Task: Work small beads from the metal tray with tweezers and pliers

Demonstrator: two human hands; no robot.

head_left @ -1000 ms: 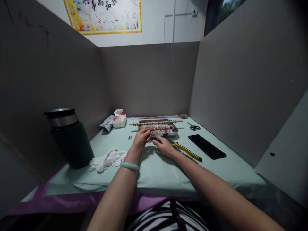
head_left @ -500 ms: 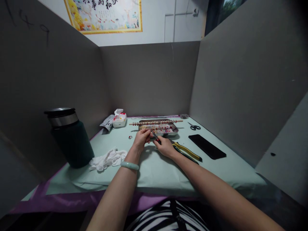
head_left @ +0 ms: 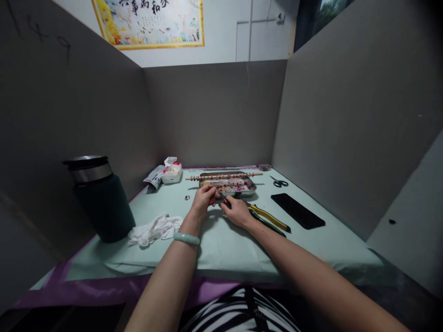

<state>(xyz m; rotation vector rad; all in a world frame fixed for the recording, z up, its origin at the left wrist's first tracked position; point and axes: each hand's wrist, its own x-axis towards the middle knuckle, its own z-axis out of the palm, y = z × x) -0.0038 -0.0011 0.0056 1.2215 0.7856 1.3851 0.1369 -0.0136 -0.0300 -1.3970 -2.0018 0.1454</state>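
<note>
Reaching over open cloth [head_left: 238, 251] at six o'clock, pinching something too small to make out in the left hand [head_left: 205, 199] and gripping a slim, half-hidden tool [head_left: 222, 196] in the right hand [head_left: 237, 211] at centre, near the bead tray [head_left: 252, 190] at twelve, hemmed in beyond by a grey partition [head_left: 214, 115].

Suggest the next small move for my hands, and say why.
I'd probably steady your left hand and make one slight adjustment with the small tool. Your right hand grips it, and its tip sits right by the left fingers; anything pinched there is too small to make out, so gentle seems wiser.
</note>
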